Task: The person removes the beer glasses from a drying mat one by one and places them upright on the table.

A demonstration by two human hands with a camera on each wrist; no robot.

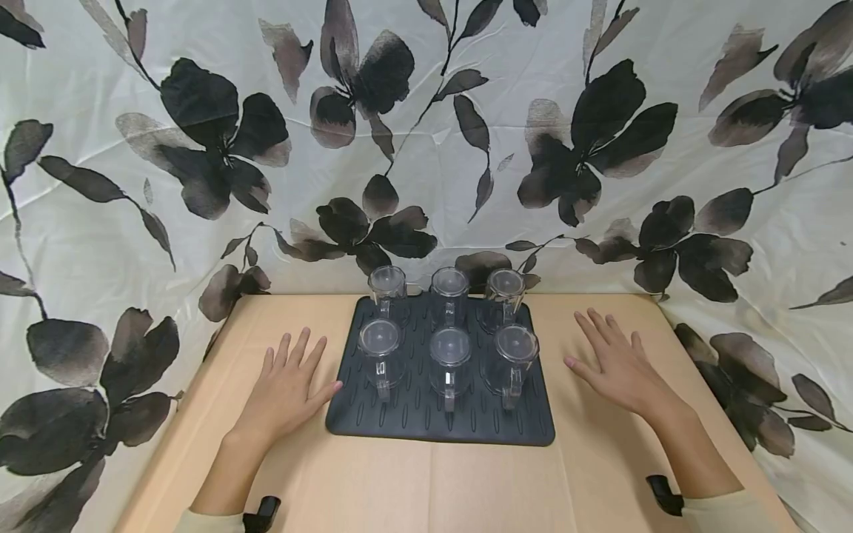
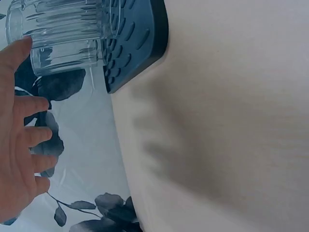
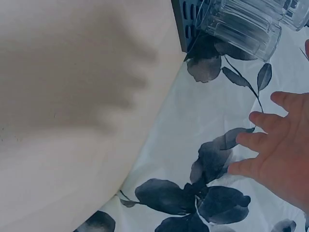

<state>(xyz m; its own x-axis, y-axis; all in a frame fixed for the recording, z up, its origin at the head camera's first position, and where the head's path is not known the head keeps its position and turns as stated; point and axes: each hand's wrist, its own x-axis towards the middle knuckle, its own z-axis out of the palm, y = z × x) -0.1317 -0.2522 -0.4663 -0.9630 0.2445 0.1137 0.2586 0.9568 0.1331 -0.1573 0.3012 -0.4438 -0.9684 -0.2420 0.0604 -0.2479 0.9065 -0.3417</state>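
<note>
Several clear glass mugs stand upside down in two rows on a dark ribbed mat (image 1: 413, 426). The front row has a left mug (image 1: 380, 355), a middle mug (image 1: 449, 363) and a right mug (image 1: 512, 363), their handles facing the near side. Behind them are a back left mug (image 1: 388, 289), a back middle mug (image 1: 449, 292) and a back right mug (image 1: 503, 292). Left of the mat, my left hand (image 1: 283, 392) has its fingers spread, thumb tip by the mat's edge. To the mat's right, my right hand (image 1: 616, 366) is also spread. Neither holds anything.
The mat lies on a pale wooden table (image 1: 493, 488). A white cloth (image 1: 466, 185) with dark printed flowers hangs behind the table and along its sides. Each wrist wears a black strap piece, such as the left one (image 1: 262, 514). Both hands cast shadows on the wood.
</note>
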